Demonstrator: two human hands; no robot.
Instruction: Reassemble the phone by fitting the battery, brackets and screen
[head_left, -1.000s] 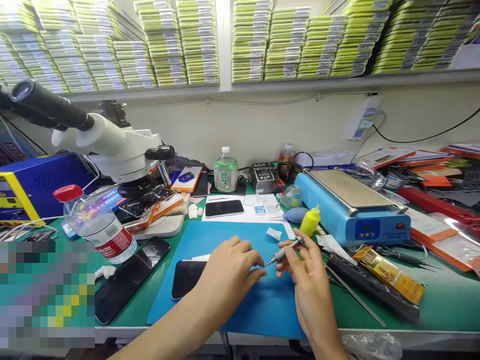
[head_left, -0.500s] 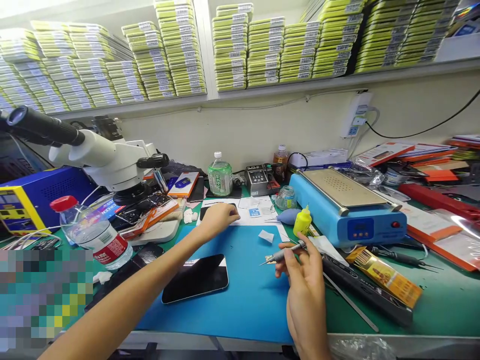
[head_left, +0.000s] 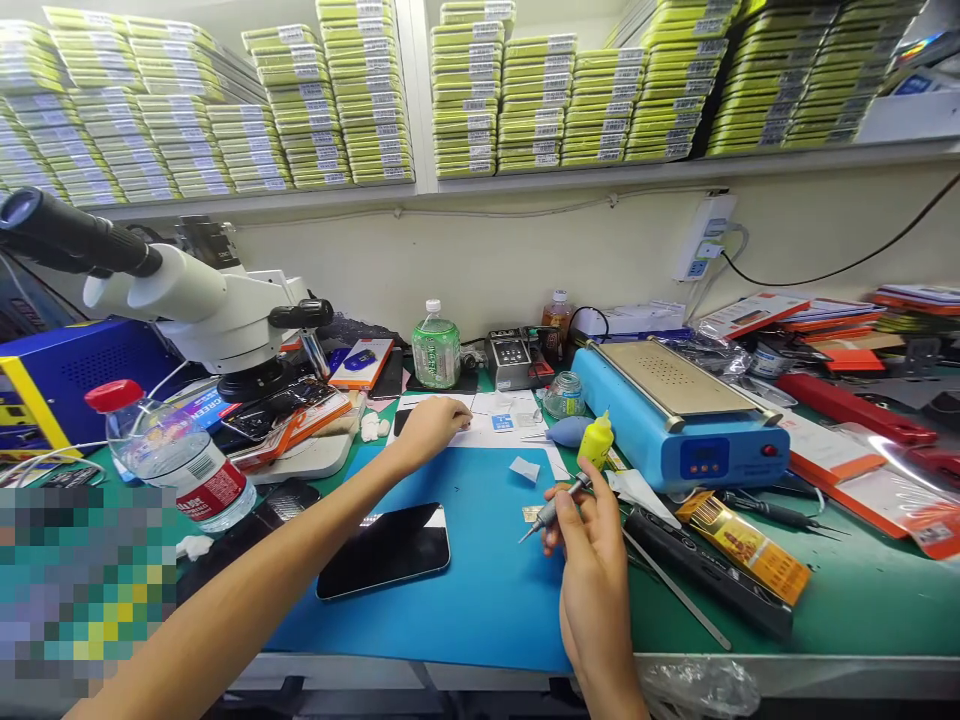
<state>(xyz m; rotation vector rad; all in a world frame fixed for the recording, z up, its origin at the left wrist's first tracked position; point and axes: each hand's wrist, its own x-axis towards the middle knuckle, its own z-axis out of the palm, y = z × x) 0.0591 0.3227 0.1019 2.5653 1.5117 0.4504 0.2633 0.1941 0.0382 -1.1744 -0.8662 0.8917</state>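
Blue mat [head_left: 480, 590]: right hand [head_left: 592, 560] grips screwdriver [head_left: 555, 505] (tip down-left).

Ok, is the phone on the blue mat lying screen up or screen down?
Cannot tell: the phone lies flat on the blue mat, showing only a dark glossy face.

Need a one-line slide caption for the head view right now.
Right hand holds a screwdriver over the blue mat; left hand rests on a dark phone beyond it.

Phone repair workshop; microscope [head_left: 202, 300]; stacked parts boxes [head_left: 525, 100].
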